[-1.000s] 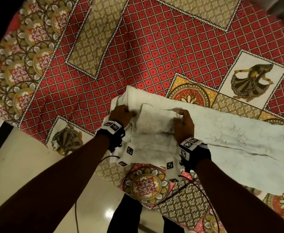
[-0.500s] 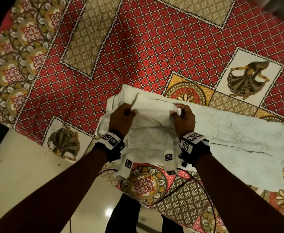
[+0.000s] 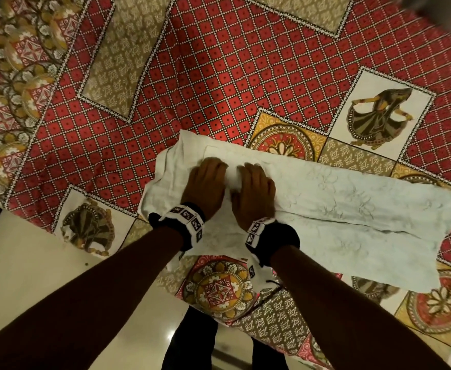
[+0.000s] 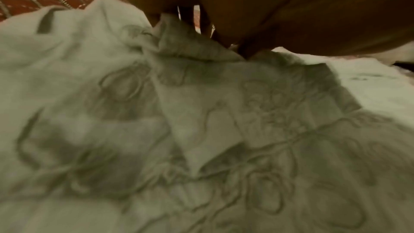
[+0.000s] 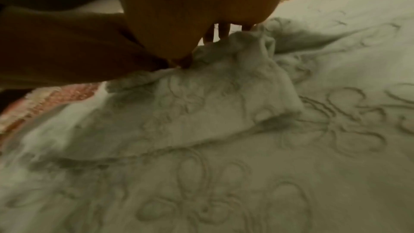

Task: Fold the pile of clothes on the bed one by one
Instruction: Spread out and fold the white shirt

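A white embroidered garment (image 3: 352, 209) lies across the near part of the bed and stretches off to the right. My left hand (image 3: 207, 180) and right hand (image 3: 255, 188) sit side by side, palms down, on its left end. A folded-over flap of the garment (image 4: 201, 130) rises to my left hand (image 4: 179, 24), whose fingers pinch it. In the right wrist view the garment (image 5: 224, 166) bunches up under my right hand (image 5: 201, 49), thumb and fingers gripping the fold. The fingertips are partly hidden by cloth.
The patterned red and gold bedspread (image 3: 192, 76) covers the bed beyond the garment. The bed's near edge runs diagonally below my wrists, with pale floor (image 3: 32, 263) to the left. My legs (image 3: 189, 343) stand against that edge.
Both hands carried the gripped flap away from me and lowered it onto the garment. They have come closer together and now lie low on the cloth.
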